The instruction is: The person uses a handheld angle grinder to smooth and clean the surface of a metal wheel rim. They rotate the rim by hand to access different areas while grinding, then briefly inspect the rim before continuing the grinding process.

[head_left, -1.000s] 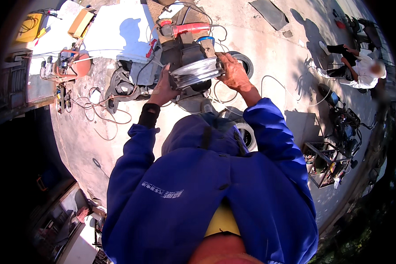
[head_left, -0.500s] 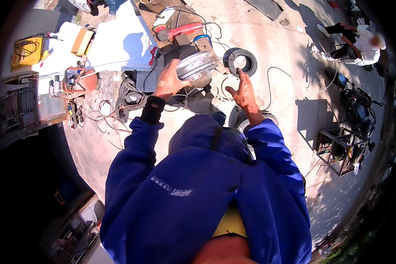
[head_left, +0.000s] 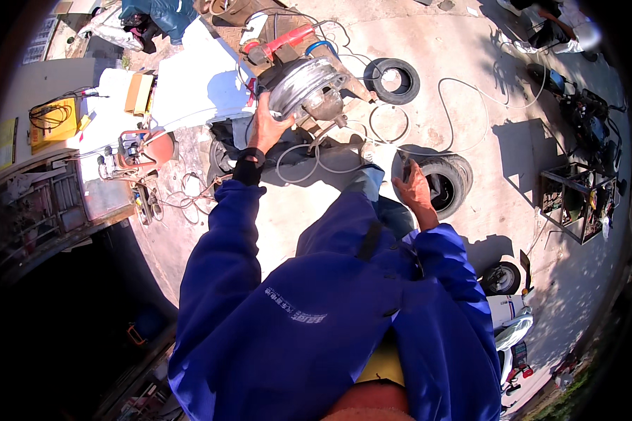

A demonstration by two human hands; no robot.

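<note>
My left hand (head_left: 268, 126) grips the lower left side of a silver wheel rim (head_left: 291, 90), tilted at the work spot, with a dull metal hub or housing (head_left: 323, 105) beside it. My right hand (head_left: 414, 186) is lower and to the right, its fingers curled at a small dark item that I cannot make out, just left of stacked tyres (head_left: 449, 179). A red angle grinder (head_left: 288, 41) and a blue ring (head_left: 321, 49) lie behind the rim. Another tyre (head_left: 393, 81) lies to its right.
Hoses (head_left: 481, 95) loop over the concrete. At left are a white board (head_left: 186, 88), yellow box (head_left: 53, 123) and red compressor (head_left: 158, 147). A metal frame (head_left: 569, 203) and motorbike (head_left: 586, 123) stand right. Another person (head_left: 544, 31) sits at upper right.
My right hand has let go of the rim and moved down and right to beside the stacked tyres. My left hand still holds the rim, now tilted with the hub showing more.
</note>
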